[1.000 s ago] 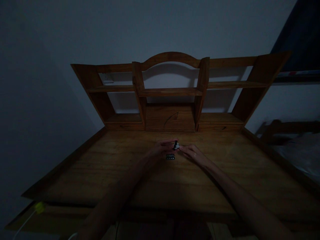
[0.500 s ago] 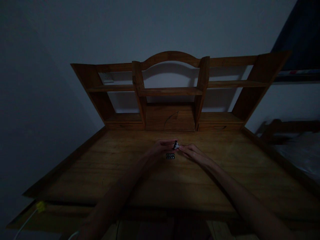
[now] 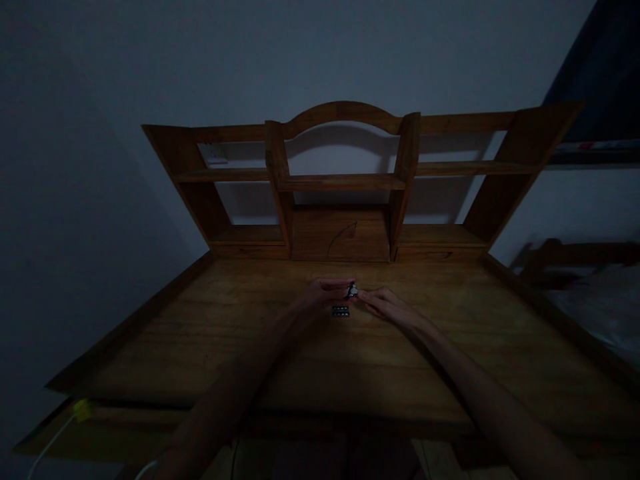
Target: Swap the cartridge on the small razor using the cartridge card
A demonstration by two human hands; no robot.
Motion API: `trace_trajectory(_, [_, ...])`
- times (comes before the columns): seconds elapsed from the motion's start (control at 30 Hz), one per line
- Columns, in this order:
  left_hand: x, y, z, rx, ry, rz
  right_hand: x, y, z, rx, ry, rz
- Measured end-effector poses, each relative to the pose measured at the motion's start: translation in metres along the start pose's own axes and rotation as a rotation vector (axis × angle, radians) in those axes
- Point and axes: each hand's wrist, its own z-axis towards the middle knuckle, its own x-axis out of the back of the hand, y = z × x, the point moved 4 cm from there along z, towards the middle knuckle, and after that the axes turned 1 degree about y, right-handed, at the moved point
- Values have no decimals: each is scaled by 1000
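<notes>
Over the middle of the wooden desk, a small black-and-white object (image 3: 353,291) sits between my two hands; it is too small and dark to name. My left hand (image 3: 326,289) is closed on its left side, with fingers pointing right. From the right, my right hand (image 3: 383,301) pinches at its edge with the fingertips. Just below the hands, a small dark rectangular piece with two rows of pale marks (image 3: 341,311) lies flat on the desk, touched by neither hand.
The wooden desk (image 3: 380,373) carries a shelf unit (image 3: 340,182) along its back, with a closed middle panel (image 3: 341,233) and small drawers. A yellow item (image 3: 83,409) with a pale cable is at the left front edge. To the right stands a dark wooden frame (image 3: 590,253).
Almost nothing differs. Both hands keep their hold on the small object, and it looks slightly turned. The view has shifted very little.
</notes>
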Motion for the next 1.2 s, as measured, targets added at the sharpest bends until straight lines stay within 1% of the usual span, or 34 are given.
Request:
trace_trajectory(0.13, [0, 0, 0, -15, 14, 34, -1, -1, -1, 15, 9, 19])
trace_trajectory(0.33, [-6, 3, -3, -13, -25, -9, -2, 12, 4, 36, -27, 86])
trace_trajectory(0.47, [-10, 6, -5, -12, -25, -30, -1, 17, 6, 31, -28, 101])
trace_trajectory(0.77, [-7, 5, -3, -19, -11, -12, -1, 8, 1, -1, 23, 51])
trace_trajectory(1.07, [-7, 7, -5, -24, 7, 3, -2, 0, -2, -1, 24, 38])
trace_trajectory(1.2, [-6, 7, -4, -13, 44, 6, -3, -4, -3, -1, 24, 28])
